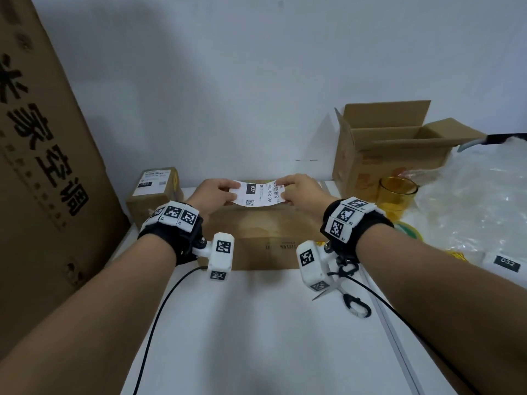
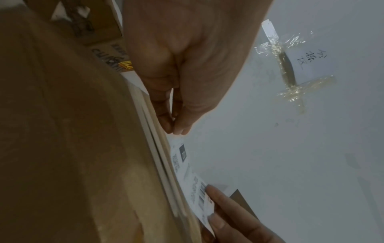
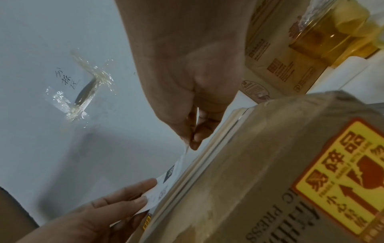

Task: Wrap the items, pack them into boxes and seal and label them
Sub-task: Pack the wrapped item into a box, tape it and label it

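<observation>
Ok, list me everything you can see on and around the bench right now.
white printed shipping label: 1, white, held over the closed box
closed brown cardboard box: 1, brown, centre
small labelled carton: 1, brown, far left
open cardboard box: 1, brown, far right
amber glass cup: 1, yellow, beside open box
clear plastic wrap: heap, clear, right
scissors: 1, black-handled, near right
tall printed carton: 1, brown, left
left hand: pinches label's left end
right hand: pinches right end

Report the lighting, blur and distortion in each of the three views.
Head view: even, soft light, sharp label, wide-angle bending at the edges. Left wrist view: dim, the sealed box a dark soft blur. Right wrist view: brighter, glare on the tape on the wall, the fragile sticker readable.
</observation>
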The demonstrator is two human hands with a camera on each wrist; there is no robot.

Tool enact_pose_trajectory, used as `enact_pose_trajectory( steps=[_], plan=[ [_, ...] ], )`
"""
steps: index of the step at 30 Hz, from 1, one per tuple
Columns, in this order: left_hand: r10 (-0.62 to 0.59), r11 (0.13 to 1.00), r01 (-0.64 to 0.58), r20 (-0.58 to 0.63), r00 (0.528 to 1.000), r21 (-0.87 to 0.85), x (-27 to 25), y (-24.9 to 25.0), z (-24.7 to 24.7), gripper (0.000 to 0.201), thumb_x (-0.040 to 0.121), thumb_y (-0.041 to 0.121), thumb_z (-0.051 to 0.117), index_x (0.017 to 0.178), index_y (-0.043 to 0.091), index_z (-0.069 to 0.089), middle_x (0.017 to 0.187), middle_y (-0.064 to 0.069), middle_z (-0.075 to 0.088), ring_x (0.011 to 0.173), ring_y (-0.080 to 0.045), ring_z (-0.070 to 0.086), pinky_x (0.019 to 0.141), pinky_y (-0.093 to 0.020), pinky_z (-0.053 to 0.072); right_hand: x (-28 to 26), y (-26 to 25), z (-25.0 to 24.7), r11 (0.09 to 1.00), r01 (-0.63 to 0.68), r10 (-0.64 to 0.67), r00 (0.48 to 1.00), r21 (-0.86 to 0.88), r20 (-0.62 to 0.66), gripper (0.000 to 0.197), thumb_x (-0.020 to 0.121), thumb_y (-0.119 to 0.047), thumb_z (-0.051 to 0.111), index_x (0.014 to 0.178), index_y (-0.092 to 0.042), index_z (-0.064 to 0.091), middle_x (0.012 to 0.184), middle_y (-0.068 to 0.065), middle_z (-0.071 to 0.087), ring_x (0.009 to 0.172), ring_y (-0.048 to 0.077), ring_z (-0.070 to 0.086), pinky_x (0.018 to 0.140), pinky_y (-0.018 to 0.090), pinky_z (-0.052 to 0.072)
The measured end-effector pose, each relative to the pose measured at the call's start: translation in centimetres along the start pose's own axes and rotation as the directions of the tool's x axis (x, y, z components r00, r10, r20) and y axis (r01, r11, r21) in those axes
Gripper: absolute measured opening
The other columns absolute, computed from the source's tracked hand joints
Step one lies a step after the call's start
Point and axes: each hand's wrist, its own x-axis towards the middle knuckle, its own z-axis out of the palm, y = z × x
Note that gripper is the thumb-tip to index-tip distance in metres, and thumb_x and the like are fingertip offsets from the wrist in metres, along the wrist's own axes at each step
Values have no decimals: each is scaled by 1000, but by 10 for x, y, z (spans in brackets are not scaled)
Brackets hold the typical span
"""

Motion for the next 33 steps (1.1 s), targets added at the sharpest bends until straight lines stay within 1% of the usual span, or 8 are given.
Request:
enact_pose_trajectory(
  steps=[2, 5, 10, 16, 22, 26, 29, 33],
  plan=[
    [-11, 1000, 11, 1, 1000, -4, 1, -6, 2, 35, 92, -5, 59, 124, 7, 64, 118, -9, 66, 97, -17, 65, 84, -22, 55, -1, 4, 5, 1000, -8, 7, 999, 28, 34, 41, 91, 0, 55, 130, -13, 60, 120, 11, 66, 87, 18, 62, 75, 26, 54],
    [-37, 998, 38, 35, 999, -45, 3, -13, 4, 40, 91, -6, 59, 128, 9, 62, 120, -10, 67, 103, -18, 66, 96, -29, 52, -2, 11, 9, 1000, -5, 3, 998, 25, 67, 46, 93, 3, 52, 137, -9, 52, 125, 15, 62, 75, 10, 54, 59, 14, 44],
    [-50, 994, 59, 93, 994, -95, 7, -17, 3, 46, 93, -6, 56, 135, 13, 57, 125, -9, 65, 106, -18, 65, 97, -30, 52, 4, 16, 12, 1000, -28, 28, 993, -1, 110, 47, 94, 3, 50, 139, -11, 51, 127, 14, 62, 89, 17, 54, 77, 23, 49],
    [-46, 994, 56, 105, 993, -95, 10, -18, 2, 48, 93, -5, 57, 138, 11, 54, 127, -9, 63, 102, -16, 65, 81, -19, 55, 11, 15, 13, 998, -50, 57, 986, -46, 154, 47, 93, 0, 52, 139, -13, 51, 129, 10, 62, 100, 18, 57, 97, 32, 50],
    [-59, 992, 68, 87, 994, -104, 13, -22, 4, 47, 92, -7, 58, 137, 9, 55, 126, -12, 64, 104, -19, 65, 89, -23, 54, 12, 2, 7, 979, -49, 90, 975, -198, 203, 48, 92, -3, 47, 137, -17, 54, 129, 6, 61, 108, 23, 61, 97, 35, 51],
    [-65, 992, 75, 96, 993, -100, 15, -23, 4, 47, 92, -7, 58, 137, 8, 54, 125, -12, 64, 110, -21, 64, 92, -25, 54, 8, 0, 5, 961, -13, 69, 979, -277, 191, 47, 92, -5, 53, 138, -16, 53, 131, 4, 60, 111, 22, 57, 90, 24, 45],
    [-76, 991, 88, 109, 991, -104, 16, -23, 3, 47, 92, -7, 57, 137, 7, 54, 126, -13, 63, 113, -24, 64, 96, -29, 52, 7, -1, 5, 959, 5, 53, 979, -285, 195, 46, 93, -3, 55, 137, -13, 54, 128, 6, 62, 102, 21, 59, 93, 29, 48],
    [-77, 991, 89, 114, 990, -104, 17, -23, 3, 47, 92, -7, 57, 137, 7, 54, 125, -13, 63, 112, -23, 64, 90, -23, 54, 8, -3, 7, 939, 16, 56, 979, -343, 197, 42, 92, -3, 54, 134, -9, 56, 126, 9, 62, 110, 26, 60, 96, 33, 49]
  ],
)
